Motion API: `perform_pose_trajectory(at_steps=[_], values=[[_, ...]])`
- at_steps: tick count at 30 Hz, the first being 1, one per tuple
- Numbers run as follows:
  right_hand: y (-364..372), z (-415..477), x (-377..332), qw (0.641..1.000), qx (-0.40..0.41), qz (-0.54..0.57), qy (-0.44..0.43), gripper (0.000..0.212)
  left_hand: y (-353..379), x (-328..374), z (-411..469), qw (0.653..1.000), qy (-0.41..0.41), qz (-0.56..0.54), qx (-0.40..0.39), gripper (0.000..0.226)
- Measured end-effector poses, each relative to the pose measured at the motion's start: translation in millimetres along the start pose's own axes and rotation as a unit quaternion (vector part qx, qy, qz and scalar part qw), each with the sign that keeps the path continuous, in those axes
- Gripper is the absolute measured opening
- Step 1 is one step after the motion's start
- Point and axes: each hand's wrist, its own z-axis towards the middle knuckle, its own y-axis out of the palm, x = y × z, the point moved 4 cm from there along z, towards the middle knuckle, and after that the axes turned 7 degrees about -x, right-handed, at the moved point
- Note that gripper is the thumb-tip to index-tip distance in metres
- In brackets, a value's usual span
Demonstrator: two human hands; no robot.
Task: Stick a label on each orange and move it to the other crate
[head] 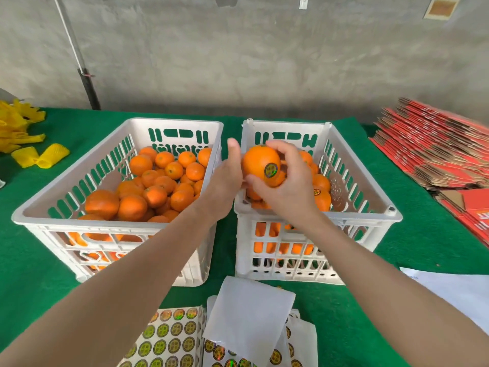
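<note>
Sheets of round gold-green stickers (169, 340) lay nearest on the green counter (423, 234), and beyond them the right hand (287, 189) gripped, fingers (280, 149) curled, a labelled round orange (256, 160) above the right white slatted plastic crate (365, 217), with the left hand (225, 181) against the fruit, its fingers mostly hidden, so their state could not be told.

the left hand (225, 178) and right hand (285, 189) are bare, each on a bare, unsleeved forearm (148, 260).
</note>
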Motion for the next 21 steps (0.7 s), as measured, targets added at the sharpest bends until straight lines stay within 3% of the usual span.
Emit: perform_pose_trajectory(at_steps=[2, 4, 6, 11, 16, 19, 21], values=[[-13.2, 31.0, 27.5, 0.999, 0.039, -0.012, 0.025, 0.059, 9.5, -8.1, 16.9, 0.985, 0.079, 0.147, -0.033, 0.049], [-27.8, 67.4, 66.8, 0.991, 0.066, -0.039, 0.106, 0.061, 17.6, -24.5, 30.8, 0.923, 0.117, 0.364, -0.046, 0.038], [-42.0, 96.5, 112.7, 0.974, 0.048, -0.1, 0.197, 0.062, 21.0, -36.5, 43.0, 0.879, 0.112, 0.461, -0.036, 0.039], [-52.7, 110.5, 201.1, 0.909, -0.067, -0.255, 0.322, 0.071, 21.0, -42.0, 57.4, 0.866, 0.098, 0.49, -0.028, 0.037], [-43.1, 106.8, 225.1, 0.891, -0.082, -0.28, 0.348, 0.085, 18.8, -39.2, 56.9, 0.863, 0.116, 0.491, -0.023, 0.035], [-39.8, 111.5, 206.2, 0.895, -0.058, -0.328, 0.297, 0.073, 16.5, -36.4, 56.3, 0.866, 0.11, 0.487, -0.019, 0.034], [-38.0, 117.4, 171.6, 0.93, -0.024, -0.305, 0.205, 0.055, 16.5, -35.2, 55.5, 0.876, 0.104, 0.472, -0.015, 0.033]])
